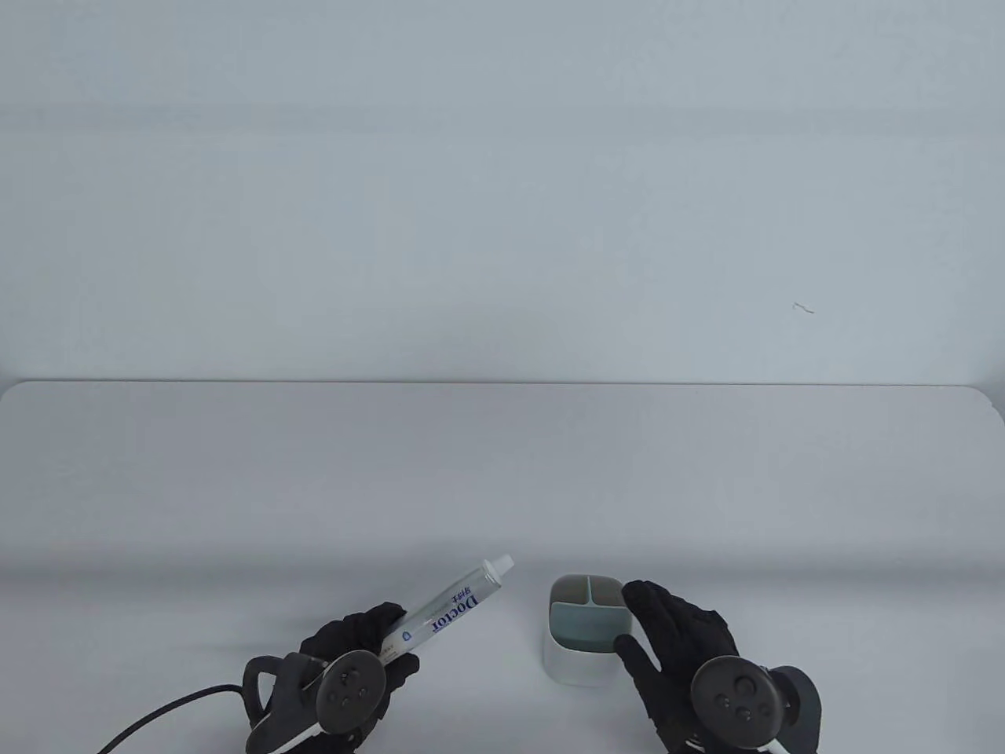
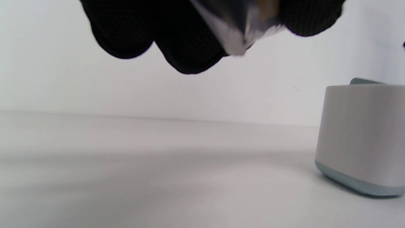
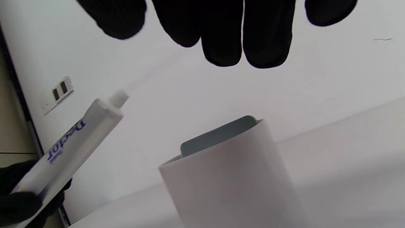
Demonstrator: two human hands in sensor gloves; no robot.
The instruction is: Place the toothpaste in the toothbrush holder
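My left hand (image 1: 369, 636) grips a white toothpaste tube (image 1: 451, 609) with blue lettering by its lower end. The tube is raised and slanted, its white cap (image 1: 502, 561) pointing up and right toward the holder. The white toothbrush holder (image 1: 585, 628) with grey-green inner compartments stands on the table right of the tube. My right hand (image 1: 667, 628) is open, its fingers spread beside and over the holder's right rim. The right wrist view shows the holder (image 3: 234, 177) below my fingers (image 3: 221, 38) and the tube (image 3: 72, 148) at left. The left wrist view shows the holder (image 2: 360, 136) at right.
The white table (image 1: 502, 471) stretches back to a pale wall. A black cable (image 1: 173, 707) trails from my left hand's tracker toward the bottom left. A small mark (image 1: 803, 308) shows on the wall.
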